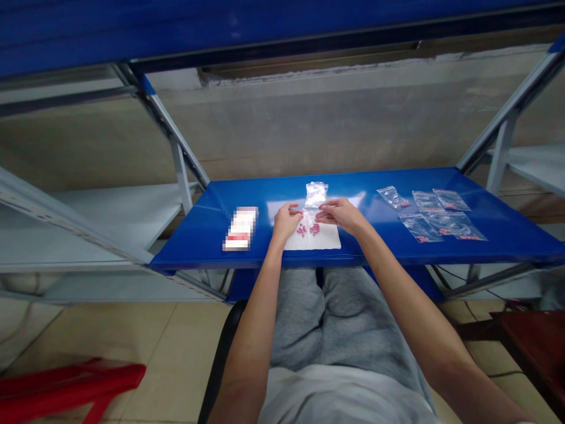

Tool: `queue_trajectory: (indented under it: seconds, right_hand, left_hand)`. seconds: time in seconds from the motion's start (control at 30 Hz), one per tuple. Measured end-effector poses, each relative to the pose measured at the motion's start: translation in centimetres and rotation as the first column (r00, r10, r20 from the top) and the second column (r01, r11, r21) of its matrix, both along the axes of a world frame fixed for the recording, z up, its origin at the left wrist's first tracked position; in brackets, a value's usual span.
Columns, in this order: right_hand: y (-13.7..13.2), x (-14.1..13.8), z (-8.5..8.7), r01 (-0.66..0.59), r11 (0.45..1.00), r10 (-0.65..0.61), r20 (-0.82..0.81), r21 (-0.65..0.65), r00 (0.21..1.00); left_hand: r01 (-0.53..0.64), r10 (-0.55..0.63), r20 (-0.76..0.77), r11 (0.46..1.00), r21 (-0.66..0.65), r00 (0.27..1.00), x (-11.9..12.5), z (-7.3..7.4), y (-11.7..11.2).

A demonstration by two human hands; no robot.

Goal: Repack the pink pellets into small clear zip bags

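My left hand (286, 220) and my right hand (341, 214) rest on the blue shelf (212, 235), both with fingers curled, pinching a small clear plastic bag (309, 213) between them. Small pink beads (308, 229) lie in a loose group on a white sheet (324, 238) just below the hands. A stack of empty clear bags (316, 193) lies right behind the hands.
Several clear bags holding pink beads (430, 215) lie spread on the shelf's right side. A blurred white and red packet (241, 228) sits to the left. Grey shelf posts (180, 171) flank the shelf. A red stool (66, 386) is on the floor at the left.
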State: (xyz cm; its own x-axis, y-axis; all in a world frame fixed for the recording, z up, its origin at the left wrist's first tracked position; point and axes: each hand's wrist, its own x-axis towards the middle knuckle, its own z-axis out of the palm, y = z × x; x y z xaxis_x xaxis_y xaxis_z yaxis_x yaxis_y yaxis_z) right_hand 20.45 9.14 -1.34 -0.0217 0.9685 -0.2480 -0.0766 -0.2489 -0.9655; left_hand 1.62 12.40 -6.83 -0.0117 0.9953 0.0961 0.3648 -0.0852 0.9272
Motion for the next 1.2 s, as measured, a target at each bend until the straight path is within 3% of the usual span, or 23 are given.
queue_trajectory:
  seconds: [0.3,0.77,1.2]
  right_hand:
    - [-0.1,-0.3,0.4,0.022,0.999,-0.025,0.075,0.04,0.997]
    - [0.2,-0.1,0.1,0.015,0.999,-0.018,0.077,0.034,0.997]
    - [-0.1,-0.2,0.5,0.013,1.0,-0.015,0.079,0.023,0.997]
  left_hand:
    - [0.044,-0.039,-0.065,0.997,0.07,0.997,0.2,-0.4,-0.4]
    - [0.056,-0.036,-0.146,0.989,0.135,0.989,0.4,0.2,-1.2]
    - [0.066,-0.056,-0.08,0.989,0.132,0.995,0.5,0.4,-1.6]
